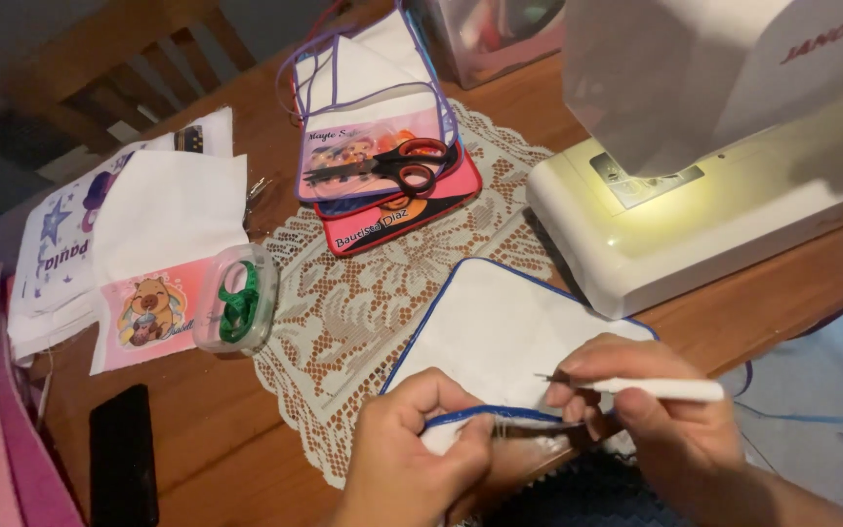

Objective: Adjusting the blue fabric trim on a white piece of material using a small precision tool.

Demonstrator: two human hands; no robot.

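Lying pinched in left grip (412, 439) — blue-edged cloth (500, 337).

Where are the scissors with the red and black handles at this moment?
In the head view, the scissors lie left of the white sewing machine, on top of a stack of printed bibs on the wooden table.

Brown wooden table (246, 459) carrying everything. White lace mat (343, 312) lying across middle. White sewing machine (695, 185) sitting on right side, lamp glowing. Flat black phone (123, 468) lying near front left edge. Clear round plastic box with green ribbon inside (236, 300) resting at mat's left edge, touching white cloth piece with pink animal picture (163, 263). Clear plastic storage box (490, 34) standing at far edge. Stack of pink and red cloth bibs (382, 166) lying on mat. White cloth with blue edge (500, 332) lying partly on mat, beside machine.
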